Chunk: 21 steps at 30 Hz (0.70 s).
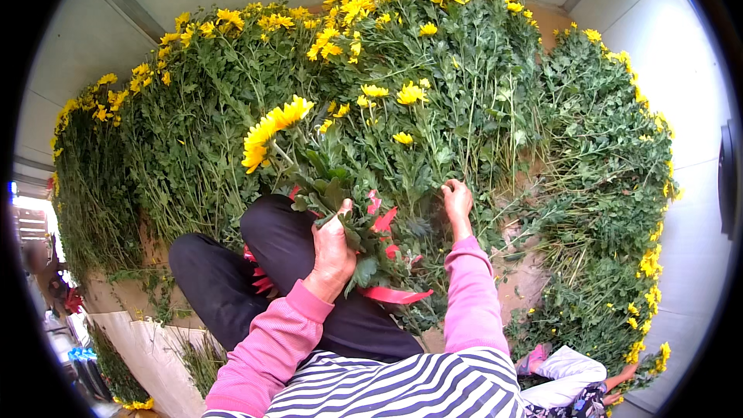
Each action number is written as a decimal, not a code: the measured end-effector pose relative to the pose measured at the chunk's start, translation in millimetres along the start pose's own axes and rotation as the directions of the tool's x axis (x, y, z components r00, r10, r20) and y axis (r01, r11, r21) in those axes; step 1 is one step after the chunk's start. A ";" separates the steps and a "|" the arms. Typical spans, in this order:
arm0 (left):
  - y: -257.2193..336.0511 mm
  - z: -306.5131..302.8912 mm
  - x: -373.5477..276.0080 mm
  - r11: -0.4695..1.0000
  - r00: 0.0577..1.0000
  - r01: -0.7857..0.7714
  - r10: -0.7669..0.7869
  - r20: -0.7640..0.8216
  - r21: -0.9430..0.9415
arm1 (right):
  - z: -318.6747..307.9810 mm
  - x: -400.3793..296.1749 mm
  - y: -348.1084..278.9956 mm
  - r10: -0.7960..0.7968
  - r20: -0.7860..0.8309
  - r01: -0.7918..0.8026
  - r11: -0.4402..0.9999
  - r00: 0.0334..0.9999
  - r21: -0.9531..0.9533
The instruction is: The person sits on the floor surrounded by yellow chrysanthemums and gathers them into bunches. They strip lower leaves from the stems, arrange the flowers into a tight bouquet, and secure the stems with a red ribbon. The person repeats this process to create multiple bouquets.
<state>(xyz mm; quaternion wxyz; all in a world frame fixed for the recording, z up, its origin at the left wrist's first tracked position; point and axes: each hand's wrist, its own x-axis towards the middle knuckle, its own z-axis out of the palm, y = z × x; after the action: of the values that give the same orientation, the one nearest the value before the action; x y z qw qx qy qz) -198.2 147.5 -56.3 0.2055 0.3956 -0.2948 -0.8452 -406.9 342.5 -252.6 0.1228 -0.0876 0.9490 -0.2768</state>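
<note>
My left hand [334,252] is closed around the leafy stems of a bunch of yellow chrysanthemums [273,130], held upright over my lap with its blooms to the upper left. My right hand [457,194] reaches to the stems of the chrysanthemums lying in front of me, its fingertips at a stem; whether they grip it I cannot tell. Red ribbon strips [397,295] lie by my left hand and knee, among the leaves. Cut chrysanthemums [348,69] are heaped in a wide layer ahead, most blooms along the far edge.
More chrysanthemum stems [598,197] lie to the right, over a brown floor covering [519,278]. Another person [563,377] sits at the lower right, a hand near flowers. Pale wall panels [685,232] stand behind the heaps. A light sheet [151,354] lies at the lower left.
</note>
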 end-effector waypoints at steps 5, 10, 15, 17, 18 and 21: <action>9.9 14.2 -5.1 0.998 0.997 0.056 -0.057 0.052 0.026 | -7.9 -17.7 26.7 -0.141 -0.064 0.155 0.919 0.988 0.362; -1.9 9.7 -3.0 0.993 0.991 0.118 -0.117 0.060 -0.012 | -36.1 -48.7 24.2 0.008 0.185 -0.147 0.638 0.983 0.756; -17.3 8.5 0.7 0.991 0.990 0.127 -0.125 0.060 -0.035 | -71.5 -65.3 19.0 -0.147 -0.080 0.153 0.597 0.986 0.788; -20.4 16.5 0.5 0.995 0.994 0.094 -0.092 0.056 -0.033 | -61.0 -61.8 42.6 -0.095 -0.011 0.040 0.302 0.995 0.953; -21.5 17.4 0.5 0.996 0.995 0.088 -0.087 0.046 -0.027 | -57.6 -58.0 48.4 -0.081 0.015 0.003 0.218 0.997 0.976; -26.4 8.2 2.6 0.998 0.998 0.061 -0.061 0.011 -0.004 | -91.5 -67.1 -16.6 0.173 0.145 -0.204 0.405 0.974 0.891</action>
<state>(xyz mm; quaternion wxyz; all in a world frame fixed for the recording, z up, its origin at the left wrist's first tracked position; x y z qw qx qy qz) -209.3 168.3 -71.0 0.1787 0.3996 -0.2818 -0.8538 -367.0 390.5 -156.3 0.1949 0.0948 0.6557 -0.7232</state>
